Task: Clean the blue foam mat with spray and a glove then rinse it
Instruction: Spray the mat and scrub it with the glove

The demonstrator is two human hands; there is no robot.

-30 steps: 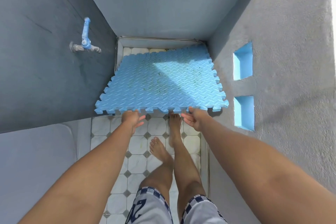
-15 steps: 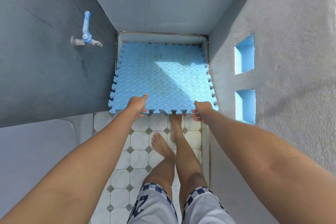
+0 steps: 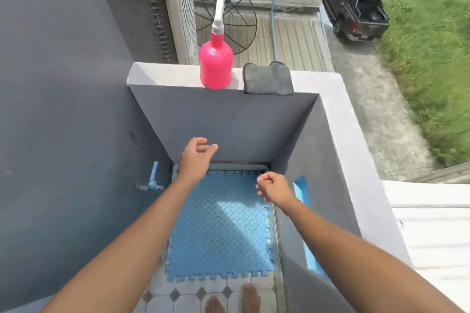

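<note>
Blue foam mat with jigsaw edges (image 3: 221, 231) lay flat on the white-and-grey tiled floor (image 3: 188, 290), pushed into the corner. Its far edge sat against the grey parapet wall (image 3: 229, 122) and its right edge ran along the right wall. A sunlit patch crossed its middle.

Left hand (image 3: 194, 159) was up in the air over the mat's far-left corner, in front of the parapet face. Its fingers were loosely curled and released, grasping nothing. Right hand (image 3: 276, 188) was lower, over the mat's far-right part, fingers also loosely curled on nothing. Neither touched the mat.

Pink plastic spray bottle with white trigger head (image 3: 216, 66) stood upright on the parapet's light top ledge. Dark grey cloth glove (image 3: 267, 79) lay just beside it on the right, draped over the ledge's inner edge.

Around:
- Blue-handled tap (image 3: 152, 178) on the left wall, near the mat's far-left corner.
- Blue-lined rectangular opening (image 3: 302, 190) in the right wall.
- Two bare feet (image 3: 250, 297) on the tiles, just short of the mat's near edge.
- Beyond the parapet: white outdoor AC unit (image 3: 162, 15), round black wire fan guard (image 3: 223, 12), blue hose (image 3: 276, 7), black pickup truck (image 3: 356, 7), grass (image 3: 432, 46).
</note>
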